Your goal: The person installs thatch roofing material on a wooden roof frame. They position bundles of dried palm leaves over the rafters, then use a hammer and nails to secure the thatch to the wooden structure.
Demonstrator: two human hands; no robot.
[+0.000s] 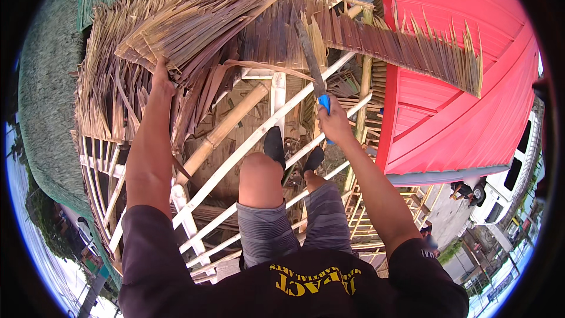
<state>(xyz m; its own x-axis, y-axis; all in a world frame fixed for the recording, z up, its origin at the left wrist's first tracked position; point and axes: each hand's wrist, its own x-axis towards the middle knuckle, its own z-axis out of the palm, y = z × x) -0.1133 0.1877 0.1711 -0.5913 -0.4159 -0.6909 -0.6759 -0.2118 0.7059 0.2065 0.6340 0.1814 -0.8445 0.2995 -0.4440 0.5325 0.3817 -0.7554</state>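
My left hand (163, 76) grips the lower edge of a bundle of dry palm-leaf thatch (200, 35), which lies slanted over the thatched roof. In my right hand (334, 121) is a long, narrow grey blade (309, 53) with a blue handle (324, 103). The blade points up and away from me, its far end against the thatch. Whether its edge is toothed I cannot tell. A strip of thatch (406, 47) stretches right from the blade toward the red roof. My legs rest among the white roof slats (253, 131).
A bamboo pole (226, 122) runs beneath the slats, with open gaps between them. The red metal roof (465, 123) rises at the right. Green-grey thatched roofs (50, 100) stand at the left. Far below right are a person (461, 190) and a white vehicle (506, 176).
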